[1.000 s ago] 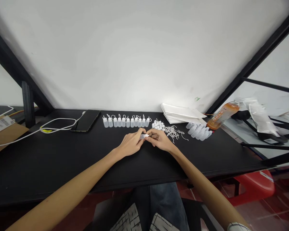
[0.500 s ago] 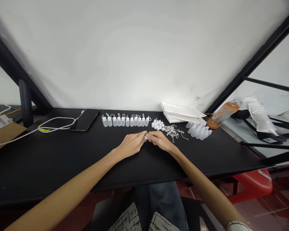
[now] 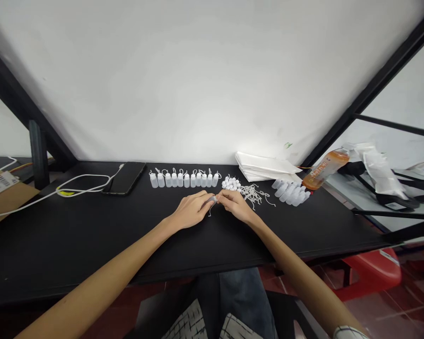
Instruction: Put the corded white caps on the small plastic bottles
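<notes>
My left hand (image 3: 192,210) and my right hand (image 3: 235,205) meet over the black table (image 3: 92,226), both pinching one small white plastic bottle (image 3: 212,200); a thin white strap hangs below it. Beyond my hands stands a row of several small white bottles (image 3: 183,179) with their caps on. To the right of the row lie a cluster of white caps (image 3: 231,183), a tangle of white straps (image 3: 256,193) and several bottles lying on their sides (image 3: 291,191).
A black phone (image 3: 126,177) on a white cable (image 3: 81,181) lies at the back left, next to a cardboard box (image 3: 2,197). A stack of white sheets (image 3: 266,166) and a tilted orange drink bottle (image 3: 325,168) are at the back right. A red stool (image 3: 372,273) stands below.
My hands have stayed together on the small bottle, shifting slightly away from me. A thin strap now hangs visibly below the bottle.
</notes>
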`<state>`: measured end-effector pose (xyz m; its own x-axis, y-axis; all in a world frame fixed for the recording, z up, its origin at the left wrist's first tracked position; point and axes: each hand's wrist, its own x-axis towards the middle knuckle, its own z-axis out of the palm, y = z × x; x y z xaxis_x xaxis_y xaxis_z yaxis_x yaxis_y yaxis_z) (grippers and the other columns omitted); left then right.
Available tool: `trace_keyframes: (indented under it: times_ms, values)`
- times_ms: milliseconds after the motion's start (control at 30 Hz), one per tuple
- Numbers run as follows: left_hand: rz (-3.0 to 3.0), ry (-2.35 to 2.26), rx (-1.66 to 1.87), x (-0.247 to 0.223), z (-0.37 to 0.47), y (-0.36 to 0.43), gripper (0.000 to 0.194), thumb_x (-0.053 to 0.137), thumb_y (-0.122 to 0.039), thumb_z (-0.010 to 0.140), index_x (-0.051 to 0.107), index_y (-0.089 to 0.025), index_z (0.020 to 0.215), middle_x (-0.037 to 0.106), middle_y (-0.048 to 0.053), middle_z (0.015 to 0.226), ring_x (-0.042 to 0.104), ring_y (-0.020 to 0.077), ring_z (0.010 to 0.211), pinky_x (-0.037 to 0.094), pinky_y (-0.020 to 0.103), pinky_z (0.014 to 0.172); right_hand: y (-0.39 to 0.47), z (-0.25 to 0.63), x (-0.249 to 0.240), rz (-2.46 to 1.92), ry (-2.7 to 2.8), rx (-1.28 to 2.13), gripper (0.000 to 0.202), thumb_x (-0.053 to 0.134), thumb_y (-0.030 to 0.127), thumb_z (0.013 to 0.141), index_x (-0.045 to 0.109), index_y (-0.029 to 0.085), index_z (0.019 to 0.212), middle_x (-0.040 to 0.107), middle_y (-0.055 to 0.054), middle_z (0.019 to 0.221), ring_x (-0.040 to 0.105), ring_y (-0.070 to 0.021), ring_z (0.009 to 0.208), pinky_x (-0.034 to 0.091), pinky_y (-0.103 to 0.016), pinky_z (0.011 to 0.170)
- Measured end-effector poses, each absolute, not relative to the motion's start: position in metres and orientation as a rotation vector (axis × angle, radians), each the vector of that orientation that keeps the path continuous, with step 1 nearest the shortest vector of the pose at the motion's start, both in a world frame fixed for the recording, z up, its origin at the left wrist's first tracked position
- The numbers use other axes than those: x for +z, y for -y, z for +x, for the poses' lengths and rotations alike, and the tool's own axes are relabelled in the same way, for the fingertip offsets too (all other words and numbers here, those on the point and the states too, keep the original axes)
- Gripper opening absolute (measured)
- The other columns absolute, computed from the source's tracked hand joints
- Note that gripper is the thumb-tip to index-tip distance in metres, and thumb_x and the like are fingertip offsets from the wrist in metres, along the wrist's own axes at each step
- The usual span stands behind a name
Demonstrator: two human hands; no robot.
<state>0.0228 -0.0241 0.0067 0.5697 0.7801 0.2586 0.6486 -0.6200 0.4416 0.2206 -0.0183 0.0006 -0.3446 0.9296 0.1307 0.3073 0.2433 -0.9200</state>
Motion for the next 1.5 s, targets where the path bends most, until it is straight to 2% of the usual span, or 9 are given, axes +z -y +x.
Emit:
trace_keyframes:
  times_ms: [133,500,667,733,833,1033,1167,1367,1500]
  values:
    - [2.529,-1.108,0.681,0.004,0.022,0.022,0.031,0.036,-0.034,0.098,0.063,-0.019,0.094,0.059,0.002,0.086,0.055,0.0145,0.074,0.041,0.025,0.063,0.018,0.220,-0.002,-1.155,1.818,1.099,0.040,0.054,0.051,0.086,0.050,0.017,0.064,0.037,0.004,0.055,0.034,-0.0085,0.050,0.025,-0.023,0.047]
    - [2.876,-0.988,1.140,-0.004,0.026,0.018,0.032,0.033,-0.021,0.098,0.063,-0.016,0.107,0.063,0.010,0.092,0.057,0.0192,0.084,0.049,0.034,0.076,0.024,0.205,-0.001,-1.039,1.462,1.362,0.054,0.058,0.057,0.081,0.032,0.020,0.052,0.023,0.007,0.051,0.018,-0.0050,0.043,0.012,-0.025,0.042]
    - [2.819,-0.973,1.247,-0.007,0.029,0.016,0.028,0.038,-0.023,0.098,0.064,-0.015,0.107,0.066,0.011,0.095,0.060,0.0201,0.087,0.051,0.035,0.079,0.025,0.202,0.003,-1.034,1.379,1.339,0.054,0.060,0.058,0.081,0.037,0.020,0.051,0.018,0.008,0.048,0.016,-0.0047,0.041,0.012,-0.024,0.040]
    - [2.660,-1.018,1.307,-0.009,0.029,0.015,0.026,0.044,-0.027,0.096,0.064,-0.015,0.107,0.066,0.010,0.097,0.061,0.0190,0.087,0.052,0.033,0.079,0.023,0.204,0.004,-1.049,1.359,1.270,0.054,0.055,0.061,0.083,0.045,0.018,0.052,0.021,0.007,0.047,0.020,-0.0051,0.041,0.015,-0.023,0.039]
    - [2.397,-1.121,1.311,-0.011,0.027,0.013,0.027,0.053,-0.034,0.092,0.066,-0.015,0.107,0.067,0.007,0.090,0.059,0.0140,0.069,0.052,0.028,0.068,0.020,0.209,0.006,-1.073,1.317,1.097,0.051,0.054,0.062,0.083,0.056,0.016,0.062,0.032,0.005,0.049,0.029,-0.0057,0.041,0.021,-0.022,0.038]
    - [2.152,-1.077,1.172,-0.012,0.024,0.014,0.031,0.055,-0.035,0.087,0.066,-0.013,0.106,0.068,0.005,0.080,0.059,0.0132,0.063,0.050,0.025,0.060,0.018,0.212,0.004,-1.123,1.334,1.085,0.041,0.065,0.055,0.076,0.062,0.015,0.087,0.058,0.000,0.066,0.047,-0.0064,0.038,0.028,-0.019,0.031]
    - [2.144,-1.023,1.042,-0.008,0.025,0.018,0.031,0.051,-0.032,0.088,0.061,-0.014,0.111,0.063,0.002,0.073,0.054,0.0112,0.058,0.046,0.024,0.058,0.017,0.210,0.003,-1.054,1.312,1.107,0.039,0.070,0.050,0.073,0.063,0.015,0.089,0.061,-0.002,0.071,0.053,-0.0085,0.043,0.035,-0.019,0.032]
    - [2.117,-1.034,0.958,0.003,0.023,0.022,0.018,0.042,-0.030,0.091,0.055,-0.018,0.096,0.048,-0.004,0.064,0.042,0.0099,0.056,0.037,0.024,0.058,0.018,0.210,0.004,-1.006,1.343,1.070,0.034,0.072,0.045,0.072,0.066,0.014,0.084,0.061,-0.002,0.071,0.054,-0.0085,0.046,0.037,-0.018,0.033]
    - [1.969,-0.992,0.926,0.004,0.023,0.023,0.023,0.037,-0.035,0.095,0.052,-0.019,0.089,0.042,-0.004,0.063,0.038,0.0104,0.056,0.034,0.024,0.056,0.021,0.209,0.005,-0.970,1.382,1.183,0.036,0.072,0.048,0.073,0.066,0.014,0.084,0.060,-0.003,0.070,0.058,-0.0114,0.048,0.044,-0.021,0.034]
